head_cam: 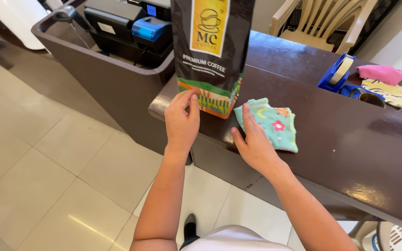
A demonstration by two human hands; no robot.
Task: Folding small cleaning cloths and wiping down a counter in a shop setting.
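at far left a cash register [131,28] sits behind the counter [350,153]. the left hand [181,122] steadies a tall dark coffee bag [210,51] standing upright at the counter's near edge, fingers loosely open against its lower left corner. just right of it, the right hand [255,142] rests flat, fingers spread, on a folded green patterned cloth [275,123]. the step looks like positioning the bag; next calls for a firmer grip. far right sits a blue tape dispenser [336,72].
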